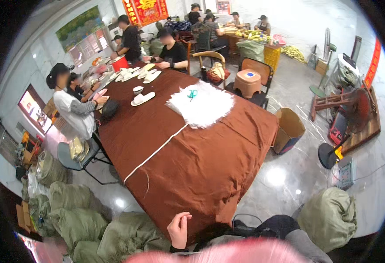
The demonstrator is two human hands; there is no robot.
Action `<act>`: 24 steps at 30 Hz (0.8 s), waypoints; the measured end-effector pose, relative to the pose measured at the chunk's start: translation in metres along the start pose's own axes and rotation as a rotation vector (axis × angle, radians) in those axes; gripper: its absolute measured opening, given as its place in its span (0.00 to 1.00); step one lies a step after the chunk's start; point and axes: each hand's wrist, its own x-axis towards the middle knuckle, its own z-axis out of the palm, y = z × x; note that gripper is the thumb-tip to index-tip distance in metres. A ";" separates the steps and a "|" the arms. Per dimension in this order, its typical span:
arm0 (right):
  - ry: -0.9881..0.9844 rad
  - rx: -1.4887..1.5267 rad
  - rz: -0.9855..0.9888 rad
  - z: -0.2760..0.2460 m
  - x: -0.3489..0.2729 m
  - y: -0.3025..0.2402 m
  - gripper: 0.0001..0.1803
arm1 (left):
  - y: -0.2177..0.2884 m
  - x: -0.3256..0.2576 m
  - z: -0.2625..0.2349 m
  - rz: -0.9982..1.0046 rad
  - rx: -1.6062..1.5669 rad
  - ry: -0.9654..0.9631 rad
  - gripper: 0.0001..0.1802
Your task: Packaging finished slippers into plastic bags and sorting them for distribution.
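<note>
My left hand [179, 230] is raised over the near end of the table, its fingers curled and pressed together. Whatever it may pinch is hidden or too small to make out. The brown cloth [210, 171] under it covers the long table. Farther up lies a pile of white, fringed sheet-like material [205, 107], with teal-handled scissors [193, 94] on top. From the pile a white cord [155, 152] runs to the table's left edge. My right hand does not show. A blurred pink shape [214, 253] fills the bottom edge.
Pale slippers [143, 99] and a small cup [138, 90] are on the far left part, where co-workers [72, 101] handle slippers. Stuffed green sacks [79, 225] crowd the lower left. An open carton [289, 130], a stool [247, 82] and a fan [359, 104] stand right.
</note>
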 end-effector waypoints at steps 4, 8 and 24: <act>0.122 -0.187 -0.117 -0.012 0.006 0.000 0.15 | 0.004 0.021 -0.004 0.056 0.096 0.013 0.06; 0.157 -0.320 -0.236 -0.018 0.041 0.016 0.15 | 0.011 0.033 0.015 0.035 0.066 0.018 0.06; -0.259 -0.111 -0.257 -0.002 0.364 0.226 0.15 | 0.199 0.080 -0.016 0.138 0.782 0.906 0.31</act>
